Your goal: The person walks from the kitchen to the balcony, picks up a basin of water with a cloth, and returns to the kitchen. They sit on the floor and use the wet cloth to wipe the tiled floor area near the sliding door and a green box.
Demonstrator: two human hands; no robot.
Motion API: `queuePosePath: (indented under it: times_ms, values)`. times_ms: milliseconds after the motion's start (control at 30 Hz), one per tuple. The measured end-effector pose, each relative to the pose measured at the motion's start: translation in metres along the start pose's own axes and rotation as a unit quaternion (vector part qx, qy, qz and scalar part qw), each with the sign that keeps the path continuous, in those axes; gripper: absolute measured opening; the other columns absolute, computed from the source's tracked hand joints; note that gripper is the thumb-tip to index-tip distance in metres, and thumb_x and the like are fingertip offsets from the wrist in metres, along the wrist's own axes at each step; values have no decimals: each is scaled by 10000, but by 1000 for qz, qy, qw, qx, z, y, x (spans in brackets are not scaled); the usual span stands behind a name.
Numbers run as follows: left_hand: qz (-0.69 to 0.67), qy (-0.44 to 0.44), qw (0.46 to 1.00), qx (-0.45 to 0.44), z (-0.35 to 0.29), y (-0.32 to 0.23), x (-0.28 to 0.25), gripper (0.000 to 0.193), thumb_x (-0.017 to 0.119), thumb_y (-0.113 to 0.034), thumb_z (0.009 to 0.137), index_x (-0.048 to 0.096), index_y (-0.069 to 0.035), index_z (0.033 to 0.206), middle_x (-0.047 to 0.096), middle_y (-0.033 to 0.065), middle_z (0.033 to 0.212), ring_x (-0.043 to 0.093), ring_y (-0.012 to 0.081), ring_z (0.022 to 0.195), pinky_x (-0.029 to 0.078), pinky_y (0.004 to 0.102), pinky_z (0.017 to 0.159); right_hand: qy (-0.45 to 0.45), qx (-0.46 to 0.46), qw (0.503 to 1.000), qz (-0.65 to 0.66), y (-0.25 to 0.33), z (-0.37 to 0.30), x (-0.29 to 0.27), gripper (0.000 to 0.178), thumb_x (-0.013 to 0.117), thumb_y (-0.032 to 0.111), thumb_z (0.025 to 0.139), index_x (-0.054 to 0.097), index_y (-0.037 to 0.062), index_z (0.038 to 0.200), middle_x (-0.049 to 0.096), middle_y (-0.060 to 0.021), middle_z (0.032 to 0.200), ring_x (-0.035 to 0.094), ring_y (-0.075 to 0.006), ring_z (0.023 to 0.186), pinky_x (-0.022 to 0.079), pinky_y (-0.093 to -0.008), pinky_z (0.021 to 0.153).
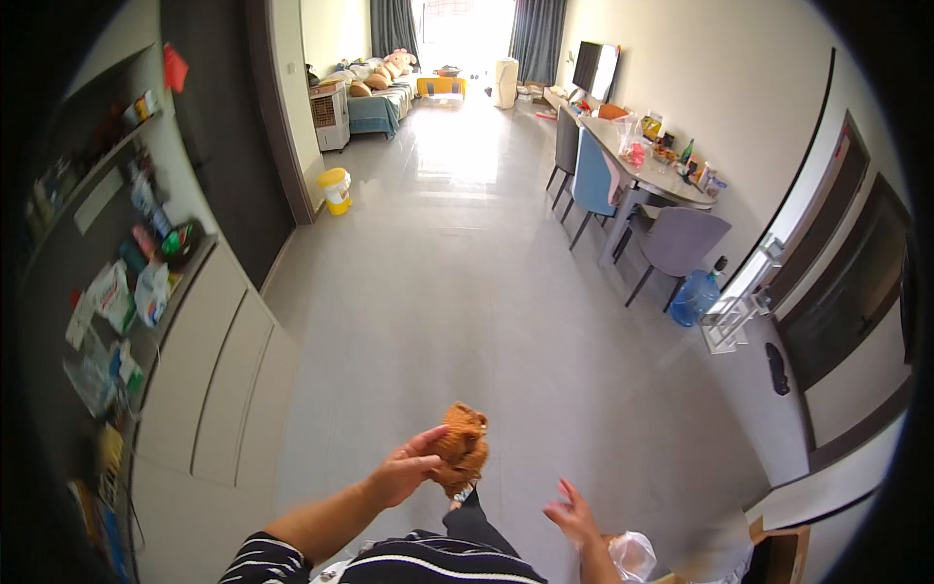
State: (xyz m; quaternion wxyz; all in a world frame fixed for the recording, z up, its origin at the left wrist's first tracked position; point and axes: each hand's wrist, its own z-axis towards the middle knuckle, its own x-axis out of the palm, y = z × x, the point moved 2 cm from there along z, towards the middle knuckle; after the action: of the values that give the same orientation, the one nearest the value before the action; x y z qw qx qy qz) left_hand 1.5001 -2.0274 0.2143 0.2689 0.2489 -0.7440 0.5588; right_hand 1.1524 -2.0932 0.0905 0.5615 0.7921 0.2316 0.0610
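Note:
My left hand [407,469] grips a fuzzy orange-brown bundle [459,450], perhaps a plush toy or a folded cloth; its exact kind does not show. The bundle hangs upright in front of my body, above the grey floor, with my thumb and fingers on its left side. To the right, my right hand [574,514] is held apart from it, fingers spread and slightly blurred, with nothing in them. Just below that hand is a whitish plastic bag [632,555]. Part of my foot shows beneath the bundle.
A cabinet [209,380] with cluttered shelves lines the left. A yellow-and-white bucket [336,191] stands by the doorway. On the right are a table [671,182], chairs [681,238], a blue water jug [695,298] and a white metal rack [728,329]. An open cardboard box [793,545] sits at lower right.

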Motion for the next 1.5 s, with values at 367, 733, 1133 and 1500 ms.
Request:
queuePosePath:
  times_ms: [367, 733, 1133, 1500]
  values:
    - [40, 183, 979, 74, 337, -264, -120, 642, 523, -90, 880, 306, -66, 1484, 440, 165, 1401, 484, 287, 1233, 367, 432, 1034, 396, 93, 836, 369, 339, 475, 186, 418, 569, 301, 959, 474, 33, 1266, 613, -114, 1127, 624, -218, 1029, 542, -368, 867]
    - [267, 65, 961, -22, 820, -502, -216, 350, 623, -99, 920, 577, -16, 1257, 606, 124, 1241, 566, 208, 1152, 450, 351, 985, 32, -31, 897, 439, 471, 882, -58, 632, 381, 558, 959, 465, 34, 1302, 561, -156, 1260, 571, -324, 1148, 503, -500, 935]
    - [234, -335, 910, -68, 1189, -717, -376, 334, 674, -225, 870, 614, -27, 1133, 685, 80, 1004, 656, 164, 904, 501, 278, 778, 301, 88, 860, 402, 674, 1428, -55, 737, 288, 633, 953, 405, 33, 1364, 549, -141, 1269, 568, -293, 1148, 491, -432, 931]
    - [214, -365, 906, -26, 1615, -941, -565, 286, 672, -225, 870, 610, -44, 1083, 676, 74, 960, 636, 153, 824, 509, 282, 719, 238, 88, 878, 406, 832, 1891, -88, 614, 276, 508, 1008, 449, 9, 1323, 563, -159, 1266, 569, -292, 1153, 478, -432, 959]
